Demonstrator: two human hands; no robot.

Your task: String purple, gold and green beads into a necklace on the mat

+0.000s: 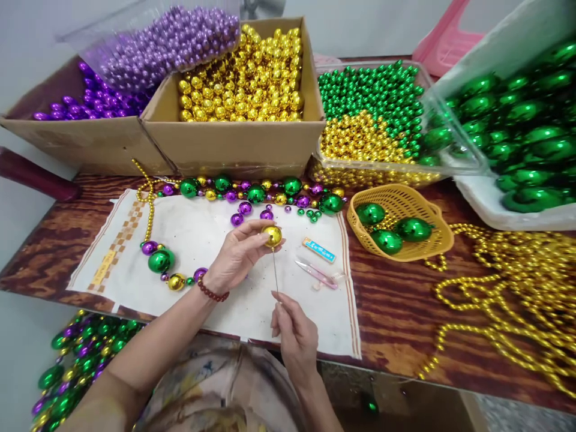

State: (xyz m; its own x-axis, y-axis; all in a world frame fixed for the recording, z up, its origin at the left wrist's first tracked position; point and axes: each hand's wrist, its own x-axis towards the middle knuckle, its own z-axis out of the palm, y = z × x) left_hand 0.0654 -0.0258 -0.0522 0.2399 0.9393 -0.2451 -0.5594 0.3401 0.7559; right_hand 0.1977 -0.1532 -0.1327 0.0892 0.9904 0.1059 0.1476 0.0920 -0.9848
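Pinching a gold bead (pixel 272 235) between the thumb and fingertips of the left hand (pixel 236 257), lifting it just clear of the white cloth (pixel 315 312), probably with its hole turned downward. Gripping the lower end of a thin needle (pixel 275 270) between thumb and forefinger of the right hand (pixel 294 336), aiming it straight up so the tip is meeting the bead's underside; too fine to tell whether the tip is inside.

Lying on the cloth just left of the hands, a strand (pixel 161 260) of green, purple and gold beads, curving away along the far edge. Resting near the needle on the right, a blue packet (pixel 318 249) and a pink tool (pixel 316 273), seemingly for easy reach.

Standing at the back of the worktop (pixel 396 312), a box of purple beads (pixel 76 141) and a box of gold beads (pixel 234 144), sorted by colour. Sitting further right, a yellow basket (pixel 405 198) holding large green balls (pixel 387 240).
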